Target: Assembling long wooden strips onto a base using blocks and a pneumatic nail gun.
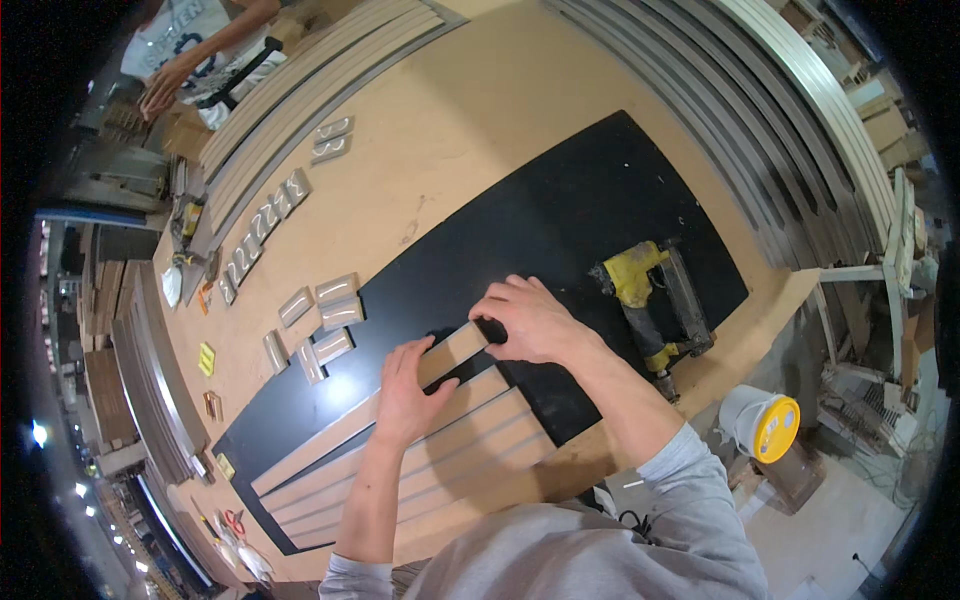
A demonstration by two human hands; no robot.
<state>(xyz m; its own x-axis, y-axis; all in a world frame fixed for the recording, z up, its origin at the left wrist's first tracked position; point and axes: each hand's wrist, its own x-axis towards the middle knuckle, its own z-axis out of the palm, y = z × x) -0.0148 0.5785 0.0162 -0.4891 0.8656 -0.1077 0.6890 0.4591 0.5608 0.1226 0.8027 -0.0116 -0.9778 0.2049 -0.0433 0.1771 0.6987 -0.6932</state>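
Observation:
My left hand [408, 392] grips a long tan slat [455, 354] with dark edges, thumb on the near side and fingers on the far side. At the slat's right end my right hand [525, 322] is closed around the tip. This slat lies at a slant over the black board [500, 235], its left end close to the other slats. Several similar slats [470, 425] lie side by side on the board's near part, just below my hands. Beyond my left hand are several small tan blocks [337, 290] with shiny strips on top.
A yellow nail gun [630, 275] lies on the board's right side. More blocks [262, 222] stand in a row on the tan table [400, 160]. Long slats are stacked far left and right. Scissors [234, 522] lie near left; a yellow-lidded bucket [775, 428] stands right. Another person's hand [165, 88] is far left.

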